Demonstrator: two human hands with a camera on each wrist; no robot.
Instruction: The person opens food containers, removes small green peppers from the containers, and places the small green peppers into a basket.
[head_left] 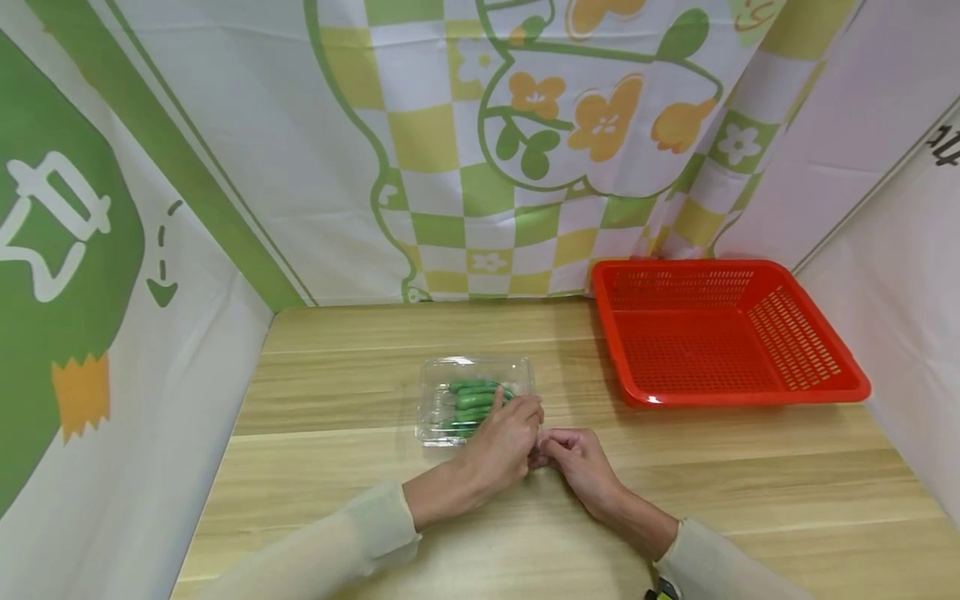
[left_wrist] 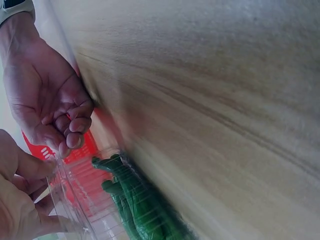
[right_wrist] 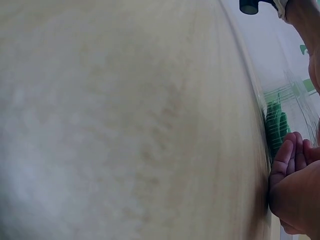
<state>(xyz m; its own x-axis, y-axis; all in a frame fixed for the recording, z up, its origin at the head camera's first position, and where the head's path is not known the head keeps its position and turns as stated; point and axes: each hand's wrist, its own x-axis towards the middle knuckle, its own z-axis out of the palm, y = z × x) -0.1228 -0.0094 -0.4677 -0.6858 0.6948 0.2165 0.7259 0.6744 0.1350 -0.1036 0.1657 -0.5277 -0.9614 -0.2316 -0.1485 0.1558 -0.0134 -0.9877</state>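
Note:
A clear plastic clamshell container (head_left: 435, 417) with several long green peppers (head_left: 474, 400) in it sits on the wooden table. My left hand (head_left: 501, 442) grips its near right corner, fingers over the top and edge, as the left wrist view shows beside the clear rim (left_wrist: 75, 200). Next to it, my right hand (head_left: 588, 473) has thumb and fingertips pinched together at that same corner. In the left wrist view the right hand's (left_wrist: 47, 95) fingers are curled in at the container's edge. The right wrist view has the right hand (right_wrist: 297, 192) low, close over the table.
A red plastic basket (head_left: 626, 367) with slotted sides stands at the back right of the table (head_left: 337, 375). Behind hangs a patterned curtain (head_left: 450, 167), and printed cloth walls flank both sides.

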